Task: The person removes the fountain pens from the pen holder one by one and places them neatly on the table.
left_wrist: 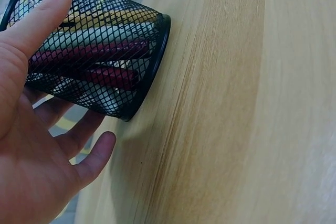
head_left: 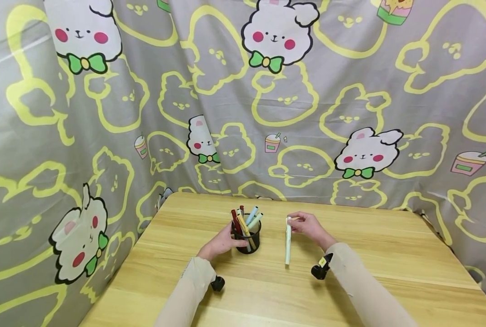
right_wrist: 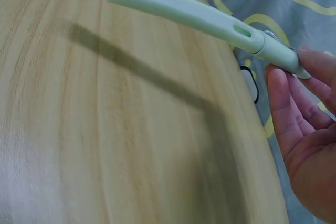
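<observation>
A black mesh pen holder [head_left: 254,243] stands on the wooden table, filled with several pens in red, yellow, light blue and pale green. My left hand [head_left: 222,240] grips it from the left, thumb on the near side and fingers around the back; the left wrist view shows the mesh wall [left_wrist: 113,30] and the pens through it. To the right of the holder, my right hand [head_left: 309,228] pinches a pale green pen [head_left: 288,243] by its clip end. In the right wrist view the pen [right_wrist: 184,17] is held above the table, casting a shadow.
The light wooden table [head_left: 243,290] reaches back to a grey curtain [head_left: 234,104] with yellow outlines and white cartoon animals. The curtain also hangs along the left side. A small black wrist camera [head_left: 217,284] sits on the left sleeve, another camera [head_left: 319,271] on the right.
</observation>
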Motion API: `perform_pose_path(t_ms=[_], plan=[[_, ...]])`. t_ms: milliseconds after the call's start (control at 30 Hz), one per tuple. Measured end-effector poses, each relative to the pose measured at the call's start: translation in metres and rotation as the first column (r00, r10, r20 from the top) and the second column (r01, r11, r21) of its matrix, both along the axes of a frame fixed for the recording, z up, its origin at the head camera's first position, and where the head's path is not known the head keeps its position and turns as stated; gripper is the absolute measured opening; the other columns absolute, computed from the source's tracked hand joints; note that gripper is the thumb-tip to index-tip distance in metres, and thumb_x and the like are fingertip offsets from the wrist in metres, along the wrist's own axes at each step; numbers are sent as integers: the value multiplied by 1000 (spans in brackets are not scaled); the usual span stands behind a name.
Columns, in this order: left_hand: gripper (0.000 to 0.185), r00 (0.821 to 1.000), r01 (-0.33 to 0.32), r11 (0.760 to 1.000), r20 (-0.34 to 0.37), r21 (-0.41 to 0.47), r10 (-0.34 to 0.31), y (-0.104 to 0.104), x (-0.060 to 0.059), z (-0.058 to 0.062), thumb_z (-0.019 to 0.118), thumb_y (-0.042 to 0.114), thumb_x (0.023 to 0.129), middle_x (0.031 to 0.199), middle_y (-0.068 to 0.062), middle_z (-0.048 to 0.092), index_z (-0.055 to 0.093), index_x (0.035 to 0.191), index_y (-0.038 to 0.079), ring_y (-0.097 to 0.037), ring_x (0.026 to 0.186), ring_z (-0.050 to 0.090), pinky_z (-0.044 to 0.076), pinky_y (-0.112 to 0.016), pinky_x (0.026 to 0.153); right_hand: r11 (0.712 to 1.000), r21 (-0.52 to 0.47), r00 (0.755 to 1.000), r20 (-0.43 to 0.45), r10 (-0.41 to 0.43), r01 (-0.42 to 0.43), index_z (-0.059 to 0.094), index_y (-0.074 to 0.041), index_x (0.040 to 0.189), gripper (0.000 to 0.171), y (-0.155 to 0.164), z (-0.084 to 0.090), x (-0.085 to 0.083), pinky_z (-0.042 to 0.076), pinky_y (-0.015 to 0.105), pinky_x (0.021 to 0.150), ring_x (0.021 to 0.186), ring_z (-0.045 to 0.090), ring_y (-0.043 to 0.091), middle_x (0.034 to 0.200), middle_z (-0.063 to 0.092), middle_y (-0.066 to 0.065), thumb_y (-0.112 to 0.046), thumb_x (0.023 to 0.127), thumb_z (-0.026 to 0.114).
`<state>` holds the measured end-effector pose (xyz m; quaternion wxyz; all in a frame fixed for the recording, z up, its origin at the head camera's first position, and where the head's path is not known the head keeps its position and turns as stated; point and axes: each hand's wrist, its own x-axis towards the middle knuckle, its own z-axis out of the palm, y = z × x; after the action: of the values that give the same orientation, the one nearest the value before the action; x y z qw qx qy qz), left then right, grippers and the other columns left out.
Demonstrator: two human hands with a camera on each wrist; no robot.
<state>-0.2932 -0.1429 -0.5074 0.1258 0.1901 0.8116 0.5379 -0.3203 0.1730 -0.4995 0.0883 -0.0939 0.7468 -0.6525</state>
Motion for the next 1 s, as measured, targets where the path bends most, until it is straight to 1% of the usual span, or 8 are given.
perform_pose_path(t_ms=[167, 233, 267, 467, 500, 667, 867, 1000], plan=[[82, 1000, -2, 1000, 10, 14, 2, -1, 0, -1, 76, 17, 82, 137, -14, 44, 26, 147, 8, -35, 127, 38, 29, -52, 103, 1000, 16, 1000, 9, -3, 3, 47, 19, 122, 42, -6, -4, 0, 50, 51, 80, 67, 63, 15, 81, 68, 8, -3, 90, 62], [82, 1000, -1, 1000, 6, 18, 1, 0, 1, -1, 76, 17, 82, 137, -14, 44, 27, 147, 9, -34, 126, 39, 29, -52, 103, 1000, 17, 1000, 19, -12, 12, 48, 19, 122, 41, -8, -7, -2, 50, 52, 80, 67, 63, 16, 81, 68, 9, -3, 90, 62], [81, 1000, 4, 1000, 2, 18, -4, 0, 3, 2, 76, 16, 82, 137, -14, 44, 28, 146, 8, -35, 125, 39, 29, -53, 102, 1000, 18, 1000, 24, -18, 18, 49, 18, 121, 41, -8, -8, -2, 50, 51, 80, 67, 63, 16, 80, 67, 8, -3, 89, 62], [82, 1000, 12, 1000, -14, 10, -12, 1, 2, 2, 75, 14, 82, 139, -18, 41, 26, 147, 4, -35, 127, 37, 27, -53, 104, 999, 36, 999, 43, -31, 29, 51, 17, 120, 39, -8, -11, -5, 53, 43, 75, 67, 62, 16, 79, 66, 7, -2, 89, 62], [83, 1000, 11, 1000, -15, 7, -11, 0, 0, -2, 75, 15, 82, 140, -18, 40, 25, 147, 5, -34, 128, 37, 27, -53, 104, 999, 39, 998, 48, -29, 27, 50, 17, 121, 39, -8, -11, -6, 54, 42, 75, 68, 62, 16, 80, 65, 8, -2, 89, 62], [85, 1000, 15, 1000, -11, 5, -15, 0, -1, -2, 76, 19, 82, 140, -15, 40, 25, 148, 8, -33, 129, 36, 26, -52, 105, 999, 51, 998, 56, -14, 12, 47, 18, 124, 44, -8, -12, -8, 54, 41, 75, 69, 62, 16, 81, 65, 8, 2, 86, 63], [84, 1000, 8, 1000, 0, 3, -8, -1, -1, -3, 76, 22, 82, 140, -13, 42, 25, 148, 11, -35, 128, 37, 28, -53, 103, 995, 97, 999, 39, -10, 6, 49, 18, 123, 44, -9, -15, -9, 55, 39, 67, 66, 63, 22, 78, 66, 9, 0, 86, 65], [85, 1000, 5, 1000, 3, -3, -5, -1, -1, -3, 76, 23, 82, 141, -13, 41, 24, 149, 12, -36, 128, 37, 29, -54, 103, 993, 115, 1000, 28, 3, -6, 49, 18, 121, 43, -10, -17, -9, 55, 36, 64, 63, 63, 21, 79, 67, 11, -1, 86, 65]])
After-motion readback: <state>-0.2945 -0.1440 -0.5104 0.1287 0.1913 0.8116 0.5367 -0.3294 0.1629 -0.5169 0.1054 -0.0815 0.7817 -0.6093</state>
